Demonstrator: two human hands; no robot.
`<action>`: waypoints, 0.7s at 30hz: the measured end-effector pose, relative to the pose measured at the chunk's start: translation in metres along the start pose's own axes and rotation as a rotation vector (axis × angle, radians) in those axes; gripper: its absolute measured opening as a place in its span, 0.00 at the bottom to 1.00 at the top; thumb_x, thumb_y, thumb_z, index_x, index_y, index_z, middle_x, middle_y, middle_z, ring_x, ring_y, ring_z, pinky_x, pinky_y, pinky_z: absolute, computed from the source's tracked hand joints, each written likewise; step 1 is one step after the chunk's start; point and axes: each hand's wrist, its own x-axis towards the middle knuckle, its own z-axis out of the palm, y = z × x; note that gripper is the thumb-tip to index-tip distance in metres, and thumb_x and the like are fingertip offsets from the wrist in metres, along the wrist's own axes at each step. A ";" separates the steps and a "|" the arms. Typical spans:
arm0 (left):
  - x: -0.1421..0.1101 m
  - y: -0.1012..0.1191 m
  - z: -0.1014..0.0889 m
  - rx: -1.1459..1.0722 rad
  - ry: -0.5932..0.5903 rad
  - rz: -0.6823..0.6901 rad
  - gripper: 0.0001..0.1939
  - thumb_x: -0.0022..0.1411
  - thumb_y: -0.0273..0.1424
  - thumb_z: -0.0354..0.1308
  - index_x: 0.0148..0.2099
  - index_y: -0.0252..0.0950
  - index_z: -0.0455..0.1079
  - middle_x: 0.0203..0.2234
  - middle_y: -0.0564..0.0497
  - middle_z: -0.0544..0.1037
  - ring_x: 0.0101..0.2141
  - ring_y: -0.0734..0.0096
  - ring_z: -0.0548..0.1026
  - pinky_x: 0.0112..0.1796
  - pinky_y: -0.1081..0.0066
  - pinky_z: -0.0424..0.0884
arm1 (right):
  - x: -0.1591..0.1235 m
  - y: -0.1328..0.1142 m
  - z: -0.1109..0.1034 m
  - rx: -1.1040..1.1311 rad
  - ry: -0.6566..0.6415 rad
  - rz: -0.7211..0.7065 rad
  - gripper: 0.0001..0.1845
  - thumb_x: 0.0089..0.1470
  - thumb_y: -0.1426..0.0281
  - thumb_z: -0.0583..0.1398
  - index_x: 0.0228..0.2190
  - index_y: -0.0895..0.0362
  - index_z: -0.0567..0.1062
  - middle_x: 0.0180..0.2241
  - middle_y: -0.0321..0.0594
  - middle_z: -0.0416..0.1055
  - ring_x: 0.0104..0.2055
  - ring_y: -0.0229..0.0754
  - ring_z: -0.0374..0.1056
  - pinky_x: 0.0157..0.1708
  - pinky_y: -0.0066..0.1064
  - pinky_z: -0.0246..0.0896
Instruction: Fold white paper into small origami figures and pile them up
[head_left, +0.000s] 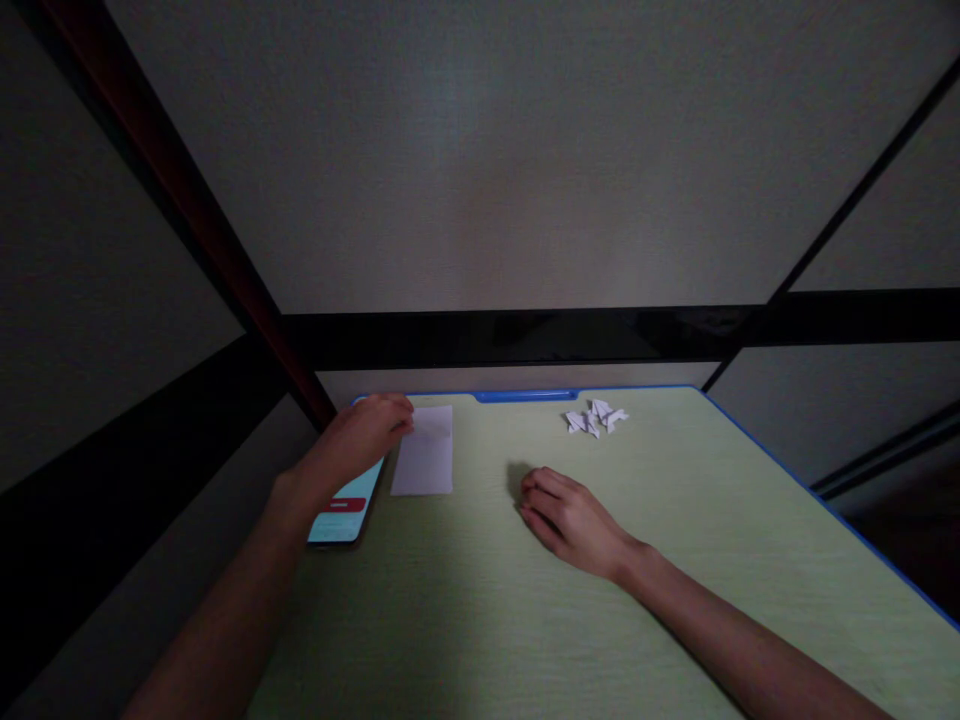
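Observation:
A rectangular stack or sheet of white paper (424,465) lies on the light green table. My left hand (371,425) reaches over a phone to the paper's upper left edge, its fingers pressed together there; the fingertips are partly hidden. Under that hand and wrist, the phone (352,505) shows a lit screen with a red button. My right hand (566,515) rests on the tabletop right of the paper, fingers loosely curled in, with nothing visible in them. Beyond it sit a few small folded white paper pieces (592,418), apart from both hands.
The table (487,620) has a blue edge and a blue inset strip (527,396) at its far side. A grey panelled wall (525,200) with a black band (480,338) rises right behind it. A dark red post (187,210) stands at the left.

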 end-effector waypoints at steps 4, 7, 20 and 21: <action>-0.009 -0.001 -0.029 0.264 0.547 -0.146 0.10 0.53 0.31 0.47 0.29 0.35 0.69 0.38 0.47 0.70 0.40 0.60 0.66 0.41 0.60 0.57 | -0.001 0.000 0.000 -0.002 -0.004 -0.001 0.11 0.52 0.73 0.47 0.24 0.60 0.67 0.30 0.43 0.63 0.33 0.40 0.58 0.34 0.31 0.58; -0.017 -0.002 -0.039 0.289 0.774 -0.209 0.09 0.53 0.31 0.48 0.30 0.37 0.68 0.38 0.51 0.70 0.43 0.61 0.64 0.43 0.59 0.54 | -0.002 -0.001 -0.001 0.011 0.001 0.002 0.11 0.52 0.74 0.47 0.25 0.60 0.67 0.30 0.44 0.63 0.34 0.40 0.59 0.34 0.31 0.58; 0.009 0.047 0.011 -1.364 0.292 -0.384 0.12 0.41 0.32 0.58 0.20 0.34 0.57 0.17 0.58 0.70 0.21 0.79 0.69 0.24 0.75 0.67 | 0.005 0.010 -0.003 1.303 0.253 0.362 0.20 0.46 0.57 0.52 0.38 0.57 0.65 0.42 0.47 0.64 0.41 0.42 0.63 0.37 0.35 0.60; 0.009 0.052 0.020 -1.405 0.231 -0.396 0.12 0.40 0.32 0.59 0.20 0.34 0.57 0.18 0.58 0.70 0.21 0.79 0.69 0.24 0.75 0.67 | 0.005 0.011 -0.002 1.464 0.265 0.395 0.22 0.45 0.55 0.51 0.38 0.57 0.65 0.43 0.48 0.64 0.42 0.43 0.63 0.37 0.36 0.60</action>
